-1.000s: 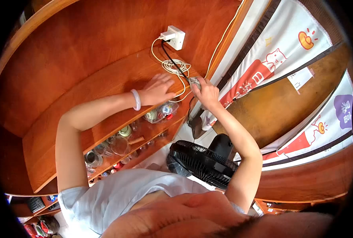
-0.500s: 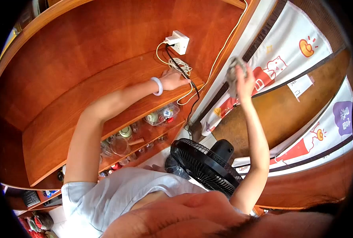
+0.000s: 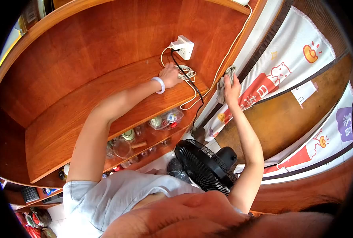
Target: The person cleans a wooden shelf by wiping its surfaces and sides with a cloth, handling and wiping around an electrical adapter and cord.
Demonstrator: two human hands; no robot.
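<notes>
Head view: the right hand point(image 3: 232, 91) is gripping the cloth point(image 3: 221, 91) beside the shelf's point(image 3: 65, 127) end. The left hand point(image 3: 169, 75) is lying at the white cable point(image 3: 189, 72); its grip cannot be told. Tugging could be snagging the black cord point(image 3: 202, 101), loosening it at the socket point(image 3: 187, 49).

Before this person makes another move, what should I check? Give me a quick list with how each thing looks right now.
1. Cloth held in the right hand: ok.
2. Left hand clear of the cables: not ok; its fingers are right by the coiled white cable.
3. Left hand's hold on that coil: cannot tell; the fingertips are partly hidden.
4. White plug in the socket: ok.
5. Black cable kept on the shelf: not ok; it hangs over the edge.
6. Fan switched off: cannot tell.
</notes>
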